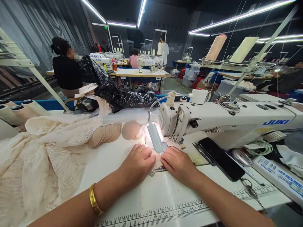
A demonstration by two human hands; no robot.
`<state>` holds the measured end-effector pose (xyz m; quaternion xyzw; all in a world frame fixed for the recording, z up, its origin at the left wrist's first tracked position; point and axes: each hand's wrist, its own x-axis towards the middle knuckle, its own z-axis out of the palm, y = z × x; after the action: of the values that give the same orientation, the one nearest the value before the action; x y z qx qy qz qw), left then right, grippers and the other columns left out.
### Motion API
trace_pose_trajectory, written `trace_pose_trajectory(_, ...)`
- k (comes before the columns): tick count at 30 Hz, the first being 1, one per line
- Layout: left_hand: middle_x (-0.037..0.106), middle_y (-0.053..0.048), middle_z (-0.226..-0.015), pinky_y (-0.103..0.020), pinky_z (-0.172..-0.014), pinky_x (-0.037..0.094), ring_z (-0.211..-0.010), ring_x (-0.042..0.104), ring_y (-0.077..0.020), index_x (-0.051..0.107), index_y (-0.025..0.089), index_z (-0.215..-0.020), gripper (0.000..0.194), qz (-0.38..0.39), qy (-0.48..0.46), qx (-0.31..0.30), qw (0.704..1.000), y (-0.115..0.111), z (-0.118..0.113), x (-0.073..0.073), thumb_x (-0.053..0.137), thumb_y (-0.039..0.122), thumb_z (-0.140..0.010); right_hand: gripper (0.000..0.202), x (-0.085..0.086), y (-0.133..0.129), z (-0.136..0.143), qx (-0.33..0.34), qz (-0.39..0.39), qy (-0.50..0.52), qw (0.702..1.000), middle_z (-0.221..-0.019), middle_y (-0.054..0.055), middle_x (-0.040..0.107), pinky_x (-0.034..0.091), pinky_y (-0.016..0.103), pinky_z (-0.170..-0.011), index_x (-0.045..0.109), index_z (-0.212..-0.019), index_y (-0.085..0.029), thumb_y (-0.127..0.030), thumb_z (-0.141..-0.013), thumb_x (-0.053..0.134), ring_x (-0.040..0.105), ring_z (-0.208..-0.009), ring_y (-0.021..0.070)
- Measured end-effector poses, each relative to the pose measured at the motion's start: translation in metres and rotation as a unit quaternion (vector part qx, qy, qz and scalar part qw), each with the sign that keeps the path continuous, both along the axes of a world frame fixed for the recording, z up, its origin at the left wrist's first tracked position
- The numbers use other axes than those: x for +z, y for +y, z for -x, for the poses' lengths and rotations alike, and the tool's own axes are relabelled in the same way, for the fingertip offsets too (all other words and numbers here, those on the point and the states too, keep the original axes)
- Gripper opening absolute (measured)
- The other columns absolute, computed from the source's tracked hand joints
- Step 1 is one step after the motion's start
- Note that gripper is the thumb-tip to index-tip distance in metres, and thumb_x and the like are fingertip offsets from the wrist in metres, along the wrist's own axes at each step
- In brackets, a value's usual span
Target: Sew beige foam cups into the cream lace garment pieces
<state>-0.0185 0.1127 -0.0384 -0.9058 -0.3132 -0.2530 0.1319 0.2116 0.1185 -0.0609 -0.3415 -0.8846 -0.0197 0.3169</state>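
Note:
My left hand [139,160], a ring on one finger, has its fingers curled down on a pale fabric piece [157,160] at the sewing machine's needle area. Opposite it, my right hand [178,164] pinches the right side of the same fabric, thumb and fingers pressed together. A grey lamp head [155,137] on a bendy neck hangs just beyond my fingers and hides part of the needle area. The white sewing machine [224,115] stands to the right. A beige round pad [131,130] lies behind my left hand, beside a fanned stack of beige pads [105,134].
Cream lace fabric [52,151] is heaped at the left. On the right lie a black phone [220,157], scissors [203,153], and keys [249,189]. A ruler strip [161,212] runs along the table's front. Black plastic bags [132,97] sit behind; several people work farther back.

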Motion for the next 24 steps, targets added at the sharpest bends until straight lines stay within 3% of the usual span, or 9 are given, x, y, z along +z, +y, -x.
trace_pose_trajectory(12, 0.051, -0.002, -0.074, -0.036, -0.076, 0.039, -0.071, 0.041, -0.0206, 0.064, 0.018, -0.088, 0.021, 0.011, 0.010, 0.006, 1.000, -0.0007, -0.0005, 0.0011, 0.049, 0.012, -0.100, 0.024, 0.0038, -0.0068, -0.0038, 0.039, 0.034, 0.012, 0.999, -0.075, 0.000, 0.054, 0.036, 0.029, -0.061, 0.055, -0.082, -0.022, -0.011, -0.102, 0.049, 0.044, -0.071, 0.0168)
trace_pose_trajectory(20, 0.069, -0.002, -0.085, -0.040, -0.084, 0.037, -0.075, 0.052, -0.0207, 0.066, 0.017, -0.108, 0.018, 0.043, -0.019, -0.034, 0.998, -0.0003, -0.0004, 0.0012, 0.049, 0.011, -0.104, 0.024, 0.0041, -0.0067, -0.0056, 0.044, 0.046, 0.015, 0.998, -0.075, 0.000, 0.053, 0.036, 0.029, -0.061, 0.055, -0.081, -0.021, -0.011, -0.102, 0.049, 0.044, -0.071, 0.0169)
trace_pose_trajectory(24, 0.072, -0.001, -0.090, -0.039, -0.087, 0.037, -0.073, 0.052, -0.0189, 0.066, 0.018, -0.109, 0.020, 0.052, -0.016, -0.047, 0.997, 0.0022, 0.0005, 0.0017, 0.047, 0.013, -0.106, 0.019, 0.0064, -0.0059, -0.0065, 0.038, 0.072, 0.012, 0.997, -0.080, 0.002, 0.058, 0.041, 0.031, -0.066, 0.062, -0.093, -0.020, -0.014, -0.104, 0.049, 0.049, -0.075, 0.0187)
